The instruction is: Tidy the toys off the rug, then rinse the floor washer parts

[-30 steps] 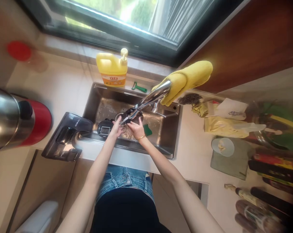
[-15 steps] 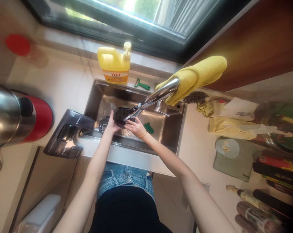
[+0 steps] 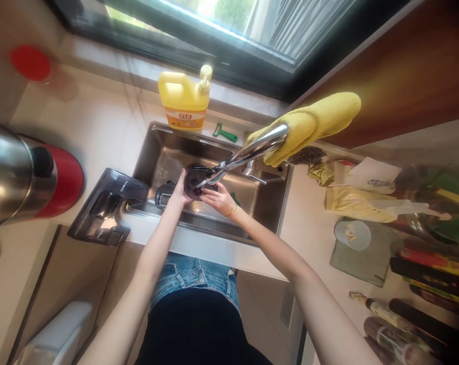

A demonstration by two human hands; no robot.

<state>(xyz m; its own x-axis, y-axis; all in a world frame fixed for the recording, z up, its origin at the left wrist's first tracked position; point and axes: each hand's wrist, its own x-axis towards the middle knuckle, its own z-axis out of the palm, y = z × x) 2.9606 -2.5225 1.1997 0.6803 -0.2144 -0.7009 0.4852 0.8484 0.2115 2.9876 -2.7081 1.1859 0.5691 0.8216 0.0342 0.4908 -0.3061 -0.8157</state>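
Below the chrome faucet (image 3: 258, 147), inside the steel sink (image 3: 267, 203), a dark, rounded, see-through plastic container (image 3: 193, 180) is held in both hands. My left hand (image 3: 179, 192) is closed round its left side. On its lower right side, the fingers of my right hand (image 3: 221, 199) press against it, partly behind the faucet's end. Left of my left hand, another black plastic part (image 3: 163, 194) lies in the sink, half hidden by that hand. A green object (image 3: 235, 199) on the sink floor is mostly covered by my right hand.
A yellow soap jug (image 3: 184, 104) and a green peeler (image 3: 225, 133) stand behind the sink. Yellow cloth (image 3: 316, 124) wraps the faucet. A dark plastic cover (image 3: 108, 208) overlaps the left rim, near a red kettle (image 3: 62, 177). Packages (image 3: 358, 203) crowd the right counter.
Both hands have shifted slightly right with the dark container, which has turned to show a rounder face. The green object is more covered. The whole view has moved a little.
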